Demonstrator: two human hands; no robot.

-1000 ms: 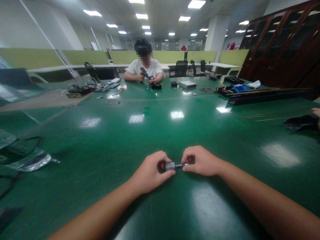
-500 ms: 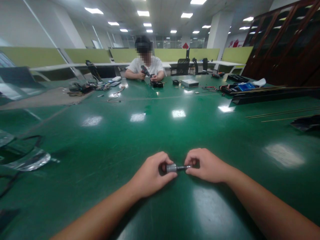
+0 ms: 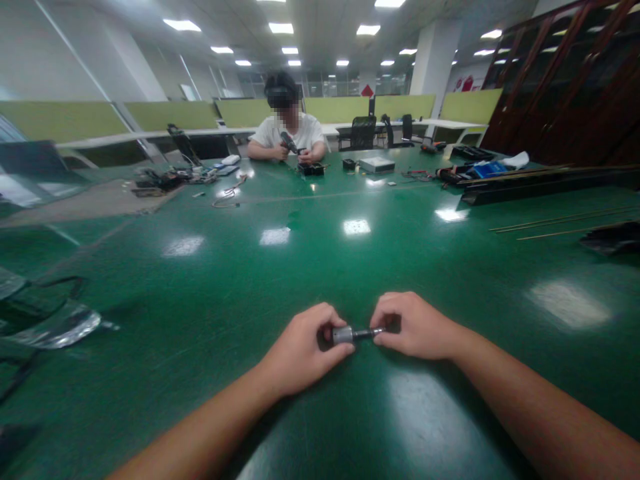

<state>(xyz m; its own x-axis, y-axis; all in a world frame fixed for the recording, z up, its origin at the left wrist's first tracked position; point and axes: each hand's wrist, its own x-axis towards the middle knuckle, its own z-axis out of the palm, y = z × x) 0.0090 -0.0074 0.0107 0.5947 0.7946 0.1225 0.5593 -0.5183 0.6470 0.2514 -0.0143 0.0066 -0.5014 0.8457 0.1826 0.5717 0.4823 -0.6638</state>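
A short grey metal cylinder with a thin dark shaft lies level between my hands, just over the green tabletop. My left hand is closed round the cylinder, thumb along the near side and fingers on the far side. At the shaft's shiny right end, my right hand pinches with thumb and fingertips. The cylinder's left end is partly hidden in my left hand. Its exact kind is too small to make out.
Across the green table a person in a white top holds a power drill over a small black box. A clear plastic bag lies left. Thin rods and a long black channel lie right.
Both my hands have shifted slightly right in view with the cylinder and shaft, keeping their grips. Another person's hand at the right edge has gone out of view.
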